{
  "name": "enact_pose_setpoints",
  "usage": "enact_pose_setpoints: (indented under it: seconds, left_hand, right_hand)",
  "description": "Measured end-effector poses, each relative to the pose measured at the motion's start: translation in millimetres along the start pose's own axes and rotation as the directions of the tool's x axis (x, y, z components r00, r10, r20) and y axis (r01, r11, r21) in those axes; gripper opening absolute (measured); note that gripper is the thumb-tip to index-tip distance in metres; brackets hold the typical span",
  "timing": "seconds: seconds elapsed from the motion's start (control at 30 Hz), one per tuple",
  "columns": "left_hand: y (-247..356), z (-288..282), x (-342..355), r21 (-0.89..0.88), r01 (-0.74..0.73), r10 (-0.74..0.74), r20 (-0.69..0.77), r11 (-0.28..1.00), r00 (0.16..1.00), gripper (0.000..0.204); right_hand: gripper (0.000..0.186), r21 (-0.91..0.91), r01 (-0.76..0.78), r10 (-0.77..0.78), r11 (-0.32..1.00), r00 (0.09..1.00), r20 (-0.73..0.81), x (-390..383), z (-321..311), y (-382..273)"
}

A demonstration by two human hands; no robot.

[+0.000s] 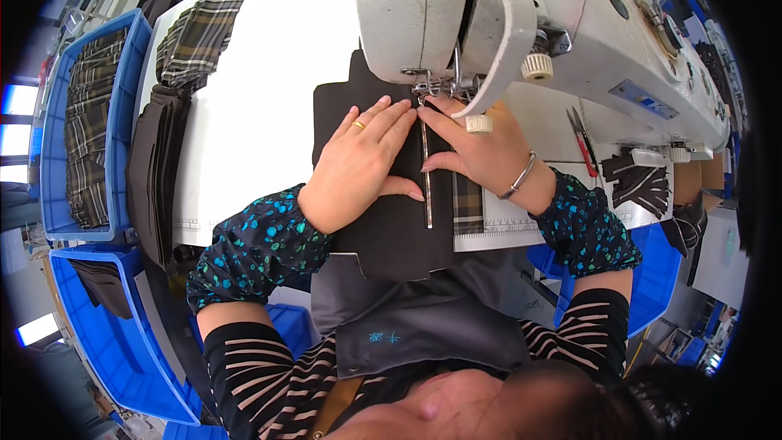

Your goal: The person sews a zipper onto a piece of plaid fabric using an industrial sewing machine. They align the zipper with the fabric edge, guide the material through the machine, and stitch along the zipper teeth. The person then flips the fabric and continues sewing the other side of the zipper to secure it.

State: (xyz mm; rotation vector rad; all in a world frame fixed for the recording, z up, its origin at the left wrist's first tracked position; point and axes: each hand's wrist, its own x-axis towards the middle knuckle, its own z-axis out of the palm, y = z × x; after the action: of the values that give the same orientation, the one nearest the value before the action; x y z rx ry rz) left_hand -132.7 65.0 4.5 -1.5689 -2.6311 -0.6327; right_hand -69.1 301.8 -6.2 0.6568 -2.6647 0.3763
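Observation:
A dark brown fabric panel (379, 236) lies flat under the sewing machine (440, 20). A zipper (428, 187) with light metal teeth runs along it, up to the presser foot (422, 91). My left hand (358, 159) lies flat on the panel left of the zipper, fingers stretched and thumb apart, fingertips close to the foot. My right hand (476, 147) rests on the work right of the zipper, fingers extended and thumb beside the teeth; some of its fingertips are hidden behind the machine's parts. Plaid fabric (467, 205) shows beside the panel, below my right hand.
Red-handled scissors (585, 147) and dark zipper pieces (639, 183) lie right on the white table (277, 57). Left are a plaid stack (204, 28), folded dark panels (155, 171) and a blue bin (122, 232) of plaid pieces. Another blue bin (134, 358) stands lower left.

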Motion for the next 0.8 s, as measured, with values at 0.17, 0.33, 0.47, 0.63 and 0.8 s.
enact_pose_setpoints:
  seconds: [0.17, 0.33, 0.47, 0.63, 0.8]
  left_hand:
    - [-1.7, 1.9, -0.2, 0.037, -0.015, 0.015, 0.000, 0.999, 1.000, 0.099]
    - [-1.0, -1.8, 1.1, 0.043, -0.010, 0.009, 0.016, 0.999, 1.000, 0.098]
    - [-0.9, -1.1, 2.5, 0.029, -0.014, 0.014, 0.016, 0.999, 1.000, 0.099]
    - [-2.3, -0.9, 2.0, 0.030, -0.014, 0.013, 0.020, 0.999, 1.000, 0.101]
    - [-0.7, -0.1, 1.1, 0.064, -0.014, 0.015, -0.003, 0.998, 1.000, 0.095]
  right_hand:
    - [0.076, -0.030, -0.014, 0.015, 0.999, 1.000, 0.027, -2.1, 0.5, -1.1]
    - [0.074, -0.079, -0.040, 0.043, 0.996, 0.998, 0.044, -3.3, 1.4, -2.5]
    - [0.073, -0.086, -0.012, 0.011, 0.996, 1.000, -0.020, -4.1, 5.3, -1.8]
    - [0.072, -0.066, -0.016, 0.015, 0.998, 0.999, -0.030, -5.1, 7.7, -0.9]
    - [0.070, -0.044, -0.013, 0.013, 0.999, 1.000, -0.019, -7.2, 8.1, 0.9]
